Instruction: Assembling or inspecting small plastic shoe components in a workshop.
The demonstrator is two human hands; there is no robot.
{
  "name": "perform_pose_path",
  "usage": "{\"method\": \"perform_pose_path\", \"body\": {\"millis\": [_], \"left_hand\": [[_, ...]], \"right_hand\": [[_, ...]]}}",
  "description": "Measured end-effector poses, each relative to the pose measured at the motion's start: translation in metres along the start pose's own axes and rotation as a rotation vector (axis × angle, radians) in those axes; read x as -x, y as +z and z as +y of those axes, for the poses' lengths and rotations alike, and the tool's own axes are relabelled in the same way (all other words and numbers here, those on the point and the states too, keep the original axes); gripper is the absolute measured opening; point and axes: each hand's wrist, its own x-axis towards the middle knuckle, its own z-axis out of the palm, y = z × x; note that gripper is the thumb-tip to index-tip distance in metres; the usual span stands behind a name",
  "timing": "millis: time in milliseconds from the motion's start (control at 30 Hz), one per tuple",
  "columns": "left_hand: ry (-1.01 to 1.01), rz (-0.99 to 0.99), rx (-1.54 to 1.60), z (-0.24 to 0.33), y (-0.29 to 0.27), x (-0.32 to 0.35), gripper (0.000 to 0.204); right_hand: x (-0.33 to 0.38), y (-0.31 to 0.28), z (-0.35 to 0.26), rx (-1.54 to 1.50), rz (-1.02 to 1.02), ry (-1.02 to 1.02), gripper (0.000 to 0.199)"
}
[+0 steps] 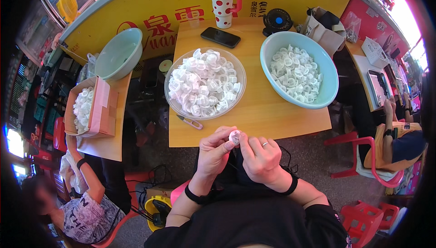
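Head: hands (214, 152) (262, 161) hold piece (235, 136); red lettering (156, 27).

I'm in what looks like a small workshop: little white plastic parts (204, 84) fill a clear bowl (243, 82) and a light-blue basin (330, 86) on my wooden table (254, 125), and more fill a cardboard box (104, 105) on the table to my left (119, 132). At that table sits 1 co-worker (91, 216), and at another table, to my right (362, 77), sits 1 more (406, 143); both are on red plastic chairs (344, 138).
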Motion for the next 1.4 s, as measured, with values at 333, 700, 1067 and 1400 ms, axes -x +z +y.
{"method": "perform_pose_path", "body": {"millis": [333, 700, 1067, 1400], "left_hand": [[-0.008, -0.006, 0.036, 0.0, -0.004, 0.0, 0.034], [-0.023, -0.002, 0.059, 0.0, -0.004, 0.003, 0.033], [-0.047, 0.025, 0.06, 0.0, -0.007, 0.003, 0.032], [-0.099, 0.029, 0.057, 0.002, -0.011, 0.004, 0.031]], "right_hand": [[0.001, 0.007, 0.003, 0.039, 0.046, -0.003, 0.036], [0.0, 0.006, 0.002, 0.032, 0.074, -0.015, 0.036], [-0.003, 0.002, 0.003, 0.14, -0.007, -0.104, 0.033], [-0.016, -0.011, 0.015, 0.331, -0.045, -0.398, 0.029]]}}
